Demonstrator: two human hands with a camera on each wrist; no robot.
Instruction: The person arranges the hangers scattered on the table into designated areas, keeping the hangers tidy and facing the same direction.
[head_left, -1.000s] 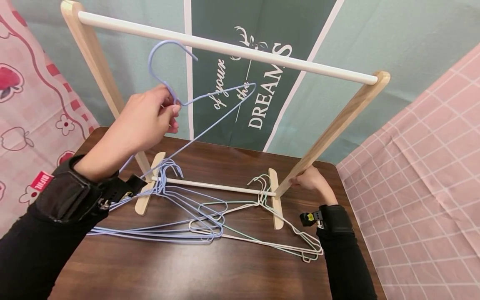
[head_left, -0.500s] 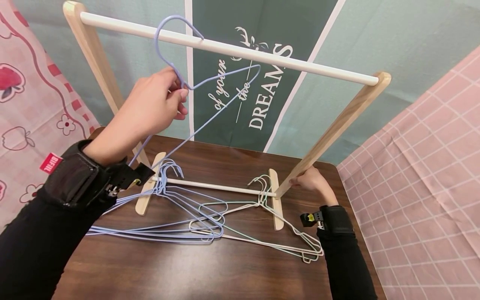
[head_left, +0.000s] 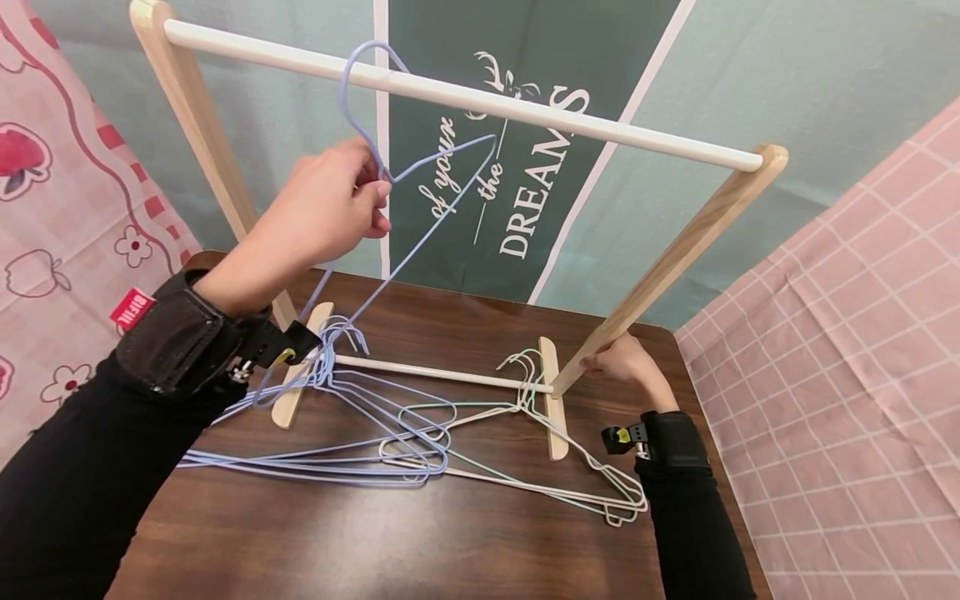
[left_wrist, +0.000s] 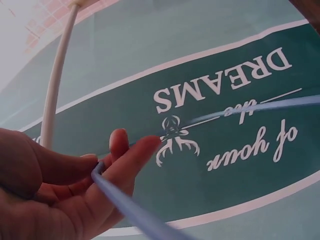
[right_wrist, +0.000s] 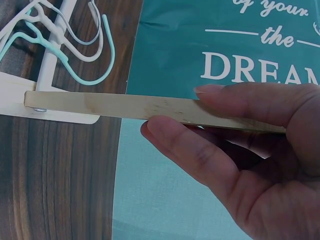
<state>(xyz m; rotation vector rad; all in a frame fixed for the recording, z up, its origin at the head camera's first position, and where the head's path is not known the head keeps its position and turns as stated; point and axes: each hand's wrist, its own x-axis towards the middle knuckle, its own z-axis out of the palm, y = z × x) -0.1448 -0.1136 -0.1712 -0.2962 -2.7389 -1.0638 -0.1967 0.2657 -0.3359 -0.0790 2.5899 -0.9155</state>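
My left hand [head_left: 330, 200] pinches a blue wire hanger [head_left: 438, 218] at the neck below its hook. The hook loops over the white top rail [head_left: 525, 108] of a wooden rack, left of the rail's middle. In the left wrist view the thumb and fingers close on the blue wire [left_wrist: 127, 205]. Low on the rack's right wooden post [head_left: 667, 262], my right hand [head_left: 624, 358] grips it. The right wrist view shows thumb and fingers on either side of that post [right_wrist: 115, 104].
Several blue hangers [head_left: 360, 417] lie on the brown table [head_left: 352, 542] by the rack's left foot [head_left: 288, 408]. White and green hangers [head_left: 517, 479] lie near the right foot [head_left: 553, 417]. A white lower bar [head_left: 427, 371] joins the posts. Pink cloths hang at both sides.
My left hand has risen and shifted right with the blue hanger. The hook, below the top rail before, now reaches over it. My right hand has stayed on the post.
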